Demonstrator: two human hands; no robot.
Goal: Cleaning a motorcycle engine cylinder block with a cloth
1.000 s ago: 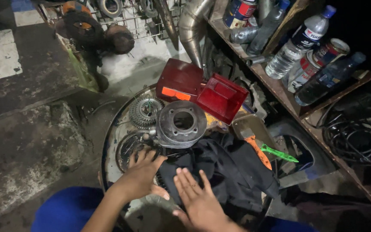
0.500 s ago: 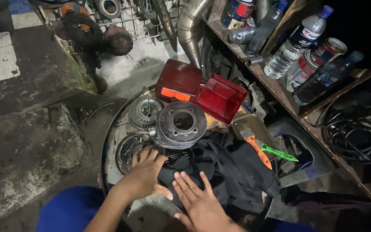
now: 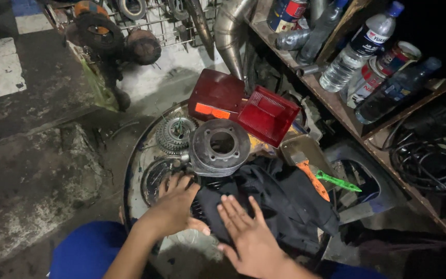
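My left hand [image 3: 175,206] rests with fingers spread on the greasy parts in a round metal pan [image 3: 132,170], just below a finned grey engine cylinder [image 3: 220,147]. My right hand [image 3: 249,235] lies flat and open on a black cloth [image 3: 280,201] that covers the near right part of the pan. A toothed sprocket [image 3: 174,134] lies left of the cylinder. Neither hand grips anything.
Two red tail-light lenses [image 3: 243,106] lean behind the cylinder. An orange-handled tool [image 3: 313,181] and a green one [image 3: 336,182] lie at the right. A wooden shelf [image 3: 336,111] holds bottles and cans. Black cable coils [image 3: 429,155] sit far right. A chrome exhaust pipe [image 3: 231,31] stands behind.
Both hands have shifted slightly forward over the cloth and parts; the left hand's fingers spread further toward the cylinder.
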